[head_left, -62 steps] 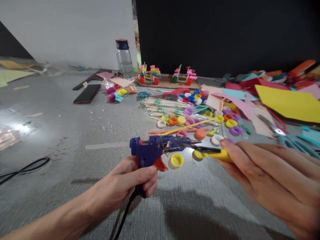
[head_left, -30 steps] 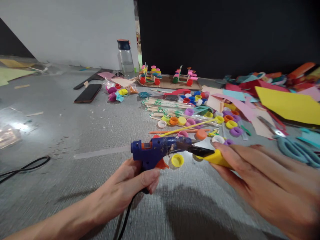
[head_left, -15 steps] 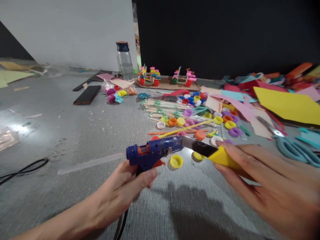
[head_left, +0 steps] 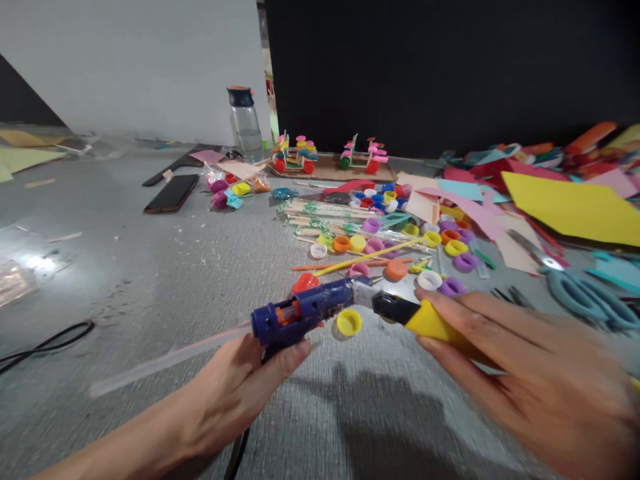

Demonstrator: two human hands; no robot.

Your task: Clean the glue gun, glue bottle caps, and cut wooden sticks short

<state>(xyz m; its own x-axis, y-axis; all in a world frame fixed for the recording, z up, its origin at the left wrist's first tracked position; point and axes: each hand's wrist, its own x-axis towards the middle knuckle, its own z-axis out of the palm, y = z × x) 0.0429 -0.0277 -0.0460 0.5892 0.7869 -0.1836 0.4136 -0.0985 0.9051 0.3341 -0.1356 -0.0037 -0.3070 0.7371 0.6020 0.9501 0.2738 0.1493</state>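
Observation:
My left hand is wrapped round the handle of a blue hot glue gun, held above the table with its nozzle to the right. From its back end a long translucent glue stick sticks out to the left. In my right hand is a yellow and black utility knife. Its blade lies at the front of the glue gun, near the nozzle, and seems to touch it. A yellow bottle cap sits on the table just below the gun, and a red cap lies behind it.
Coloured bottle caps and wrapped wooden sticks lie beyond my hands. Blue-handled scissors and yellow paper are at right. Farther back stand two small wheeled models, a water bottle and a phone.
The glue gun has tilted, its back end and glue stick dropping lower. The knife blade has shifted slightly left and down along the gun's front, and the metal nozzle tip now shows.

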